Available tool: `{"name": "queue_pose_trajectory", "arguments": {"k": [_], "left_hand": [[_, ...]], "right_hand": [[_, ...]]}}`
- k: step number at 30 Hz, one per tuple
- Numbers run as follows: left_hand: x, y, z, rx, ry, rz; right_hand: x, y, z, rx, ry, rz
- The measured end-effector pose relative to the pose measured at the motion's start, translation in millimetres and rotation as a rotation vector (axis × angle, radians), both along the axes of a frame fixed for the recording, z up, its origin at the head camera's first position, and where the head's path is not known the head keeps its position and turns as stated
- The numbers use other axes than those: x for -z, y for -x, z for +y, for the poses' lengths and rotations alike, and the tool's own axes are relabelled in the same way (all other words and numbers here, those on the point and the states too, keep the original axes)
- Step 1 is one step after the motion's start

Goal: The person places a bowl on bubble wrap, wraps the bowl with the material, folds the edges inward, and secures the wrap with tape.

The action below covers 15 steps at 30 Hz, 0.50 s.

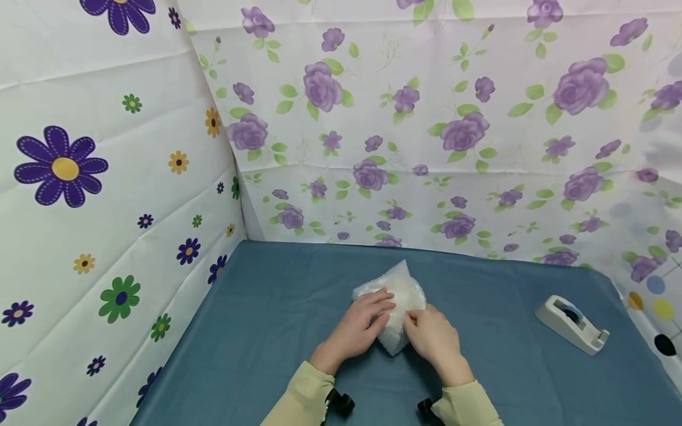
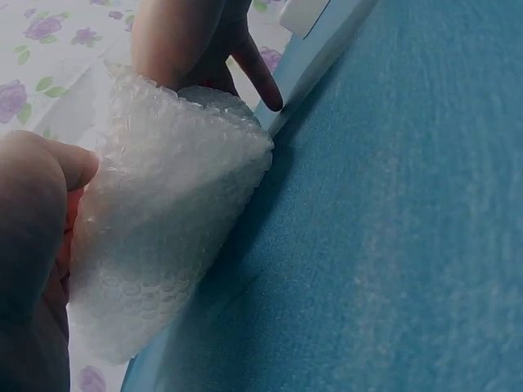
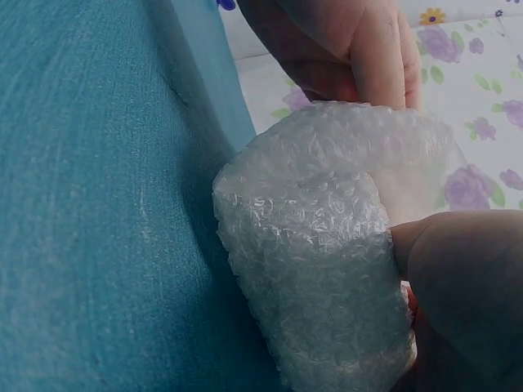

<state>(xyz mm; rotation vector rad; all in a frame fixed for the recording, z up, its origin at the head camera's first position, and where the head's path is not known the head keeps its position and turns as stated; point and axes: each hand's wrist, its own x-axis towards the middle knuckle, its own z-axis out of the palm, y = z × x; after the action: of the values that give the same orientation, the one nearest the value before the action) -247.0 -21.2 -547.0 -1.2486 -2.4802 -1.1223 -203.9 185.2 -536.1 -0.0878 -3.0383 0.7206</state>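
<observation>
A bundle of translucent bubble wrap (image 1: 396, 287) is tilted up off the blue cloth, its pointed corner facing the far wall. My left hand (image 1: 359, 324) holds its left side, fingers across the top and thumb nearer me. At the right edge, my right hand (image 1: 434, 337) pinches the wrap between thumb and curled fingers. The left wrist view shows the left thumb (image 2: 73, 163) against the bubble wrap (image 2: 172, 188). In the right wrist view, a folded layer of bubble wrap (image 3: 319, 261) lies under the right thumb (image 3: 425, 245). Whatever may be inside is hidden.
A white tape dispenser (image 1: 572, 325) stands on the blue cloth (image 1: 501, 319) to the right. Flower-patterned sheets (image 1: 330, 142) rise behind the table and along its left side. Black wrist-camera mounts (image 1: 341, 403) sit at both sleeves.
</observation>
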Motion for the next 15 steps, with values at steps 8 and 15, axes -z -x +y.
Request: {"name": "queue_pose_trajectory", "arguments": {"k": [8, 15], "left_hand": [[2.9, 1.7, 1.0, -0.034, 0.099, 0.082], [1.8, 6.0, 3.6, -0.077, 0.176, 0.137]], "right_hand": [[-2.5, -2.1, 1.6, 0.004, 0.018, -0.017], [-3.5, 0.6, 1.4, -0.008, 0.031, -0.034]]}}
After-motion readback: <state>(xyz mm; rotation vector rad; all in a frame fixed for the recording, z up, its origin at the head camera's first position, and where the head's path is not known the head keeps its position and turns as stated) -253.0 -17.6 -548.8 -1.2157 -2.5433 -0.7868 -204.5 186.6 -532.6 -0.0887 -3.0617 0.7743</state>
